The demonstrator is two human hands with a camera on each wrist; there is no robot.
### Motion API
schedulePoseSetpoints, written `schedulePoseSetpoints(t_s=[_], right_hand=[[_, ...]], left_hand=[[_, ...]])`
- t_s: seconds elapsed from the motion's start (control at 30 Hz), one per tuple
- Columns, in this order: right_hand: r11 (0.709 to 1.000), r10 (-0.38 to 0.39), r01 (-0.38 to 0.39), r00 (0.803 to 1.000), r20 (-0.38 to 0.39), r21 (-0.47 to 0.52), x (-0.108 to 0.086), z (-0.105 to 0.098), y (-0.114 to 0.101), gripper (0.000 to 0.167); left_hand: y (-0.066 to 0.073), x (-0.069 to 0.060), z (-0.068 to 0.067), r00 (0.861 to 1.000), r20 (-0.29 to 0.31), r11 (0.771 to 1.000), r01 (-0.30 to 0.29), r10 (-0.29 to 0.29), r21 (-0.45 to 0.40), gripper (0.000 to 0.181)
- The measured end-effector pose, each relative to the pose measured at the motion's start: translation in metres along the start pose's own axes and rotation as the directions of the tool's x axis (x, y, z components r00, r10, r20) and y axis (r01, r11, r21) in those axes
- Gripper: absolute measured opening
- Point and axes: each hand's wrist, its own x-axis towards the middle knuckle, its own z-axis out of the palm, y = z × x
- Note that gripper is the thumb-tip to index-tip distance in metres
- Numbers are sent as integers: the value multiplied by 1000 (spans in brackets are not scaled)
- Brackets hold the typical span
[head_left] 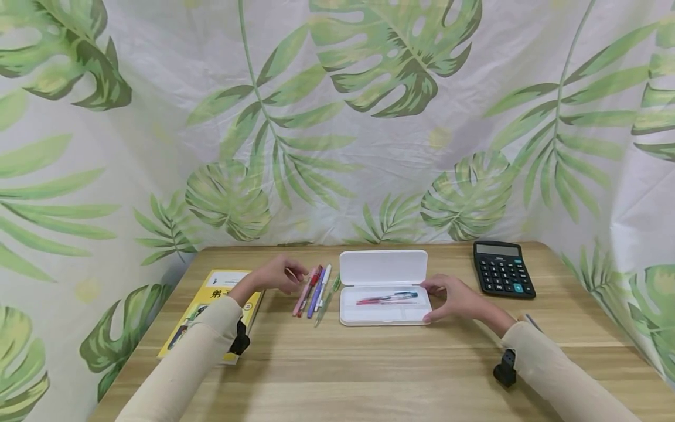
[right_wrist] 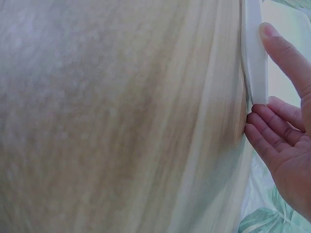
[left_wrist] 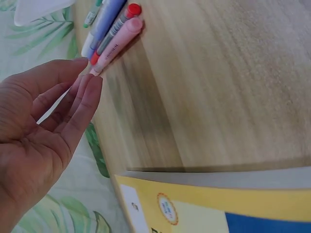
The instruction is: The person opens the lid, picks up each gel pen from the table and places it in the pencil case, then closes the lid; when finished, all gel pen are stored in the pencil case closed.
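Note:
An open white pencil case (head_left: 386,316) lies mid-table with its lid tilted back; a few pens (head_left: 387,298) rest inside. My right hand (head_left: 461,302) grips the case's right end, thumb near the front corner and fingers at the back. The right wrist view shows this hand (right_wrist: 291,131) at the case edge (right_wrist: 255,58). Left of the case lies a bunch of several pens and markers (head_left: 314,291). Beside its left side is my left hand (head_left: 276,274), fingers loosely bent and empty. In the left wrist view the fingertips of that hand (left_wrist: 53,107) are close to the pink marker (left_wrist: 118,43).
A yellow book (head_left: 211,299) lies at the left, partly under my left forearm. A black calculator (head_left: 503,269) sits at the back right. Behind the wooden table (head_left: 337,375) hangs a leaf-patterned cloth (head_left: 390,176). Part of a thin object (head_left: 531,322) shows behind my right sleeve.

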Motion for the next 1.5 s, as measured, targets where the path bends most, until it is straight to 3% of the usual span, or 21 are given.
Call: schedulePoseSetpoints(t_s=[0.2,0.63,0.93,1.13,1.5], right_hand=[[1000,9,-9,1000,-3,-5,0,0,1,75],[1000,1,-1,1000,-11,-4,1,2,5,72],[1000,-8,8,1000,-14,2,0,2,3,72],[1000,-4,4,1000,-14,-2,-1,1,2,72],[1000,2,-2,1000,-13,2,-1,1,2,72]], left_hand=[[-4,5,6,1000,-17,1000,10,-10,-10,44],[-4,12,13,997,-58,997,45,-41,69,46],[-2,11,10,995,-26,995,101,-101,17,50],[0,10,13,993,-47,994,106,-106,-3,49],[-1,11,13,985,-49,986,166,-166,-9,52]])
